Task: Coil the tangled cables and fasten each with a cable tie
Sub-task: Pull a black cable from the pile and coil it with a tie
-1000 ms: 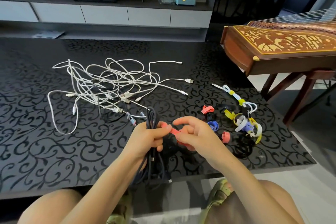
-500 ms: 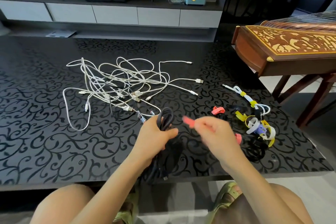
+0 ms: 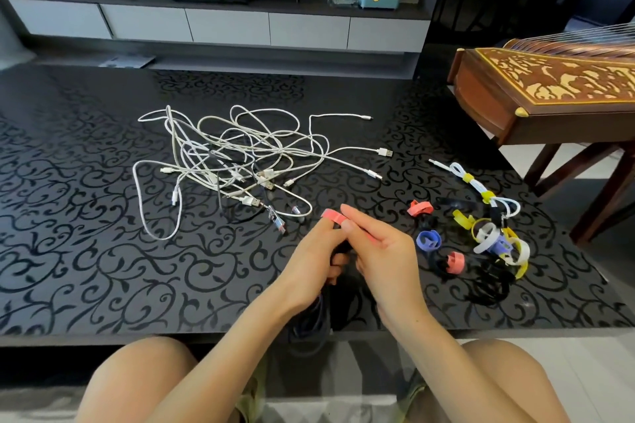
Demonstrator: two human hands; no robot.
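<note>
My left hand [image 3: 316, 264] grips a coiled dark cable [image 3: 314, 323] whose loops hang down past the table's front edge. A pink cable tie [image 3: 332, 215] lies across the top of the coil, between both hands. My right hand [image 3: 381, 251] presses on the tie with its fingers stretched out along it. A tangle of white cables [image 3: 237, 161] lies on the black patterned table [image 3: 86, 251] beyond my hands. Right of my hands lies a pile of loose coloured ties [image 3: 488, 237].
A white cable bound with yellow ties [image 3: 481, 192] lies at the table's right side, with a black coiled cable [image 3: 488, 288] nearer me. A wooden zither [image 3: 549, 93] on a stand juts in at the right. A TV cabinet [image 3: 223, 24] stands behind the table.
My right hand brought the pink tie over to the dark coil. Both hands now meet at the top of the coil, with the tie laid across it.
</note>
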